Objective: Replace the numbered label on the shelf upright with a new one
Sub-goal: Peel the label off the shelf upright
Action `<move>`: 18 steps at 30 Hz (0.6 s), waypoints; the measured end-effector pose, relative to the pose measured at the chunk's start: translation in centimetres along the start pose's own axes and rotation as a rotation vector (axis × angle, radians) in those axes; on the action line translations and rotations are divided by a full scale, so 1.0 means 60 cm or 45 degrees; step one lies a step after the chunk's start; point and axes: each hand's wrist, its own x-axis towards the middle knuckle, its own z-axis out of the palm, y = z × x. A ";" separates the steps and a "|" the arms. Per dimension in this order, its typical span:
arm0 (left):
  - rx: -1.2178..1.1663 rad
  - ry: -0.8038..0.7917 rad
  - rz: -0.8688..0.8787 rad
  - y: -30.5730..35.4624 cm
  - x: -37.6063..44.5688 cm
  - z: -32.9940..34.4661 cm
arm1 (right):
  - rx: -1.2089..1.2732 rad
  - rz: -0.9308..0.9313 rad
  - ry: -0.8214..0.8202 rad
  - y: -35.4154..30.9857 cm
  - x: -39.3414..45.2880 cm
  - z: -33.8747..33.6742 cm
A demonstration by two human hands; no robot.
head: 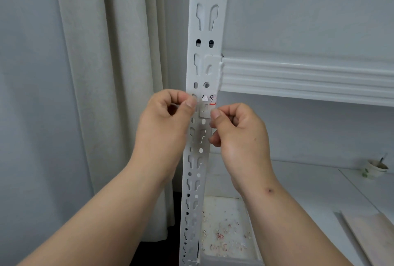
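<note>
Head camera showed a white perforated metal shelf upright (202,73) running down the middle of the scene, with a small white paper label (209,99), hand-numbered and edged in red, stuck to it just below the ribbed white shelf beam (298,78) on the right. The left hand (164,120) was curled at the upright's left edge, thumb and forefinger pressed together at the label's left end, seemingly pinching it, though the contact was too small to confirm. The right hand (236,129) was curled at the upright's right edge, its thumb tip just below the label's red strip; whether it held anything could not be told. Far right, a paper cup (374,168) stood on the lower shelf, and a white tray (226,223) speckled with scraps lay near the bottom.

The step looked like peeling off the old label. It would go best by lifting one corner with a nail, then pulling slowly and flat along the metal so the paper came off whole, without residue.
</note>
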 end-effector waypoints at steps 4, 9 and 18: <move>-0.009 -0.050 -0.027 0.001 -0.010 0.004 | 0.044 0.059 -0.031 -0.010 -0.006 -0.001; -0.135 -0.122 -0.098 0.006 -0.020 0.009 | 0.393 0.289 -0.087 -0.019 -0.008 -0.014; -0.183 -0.173 -0.162 0.012 -0.039 0.011 | 0.913 0.704 -0.435 -0.027 -0.015 -0.021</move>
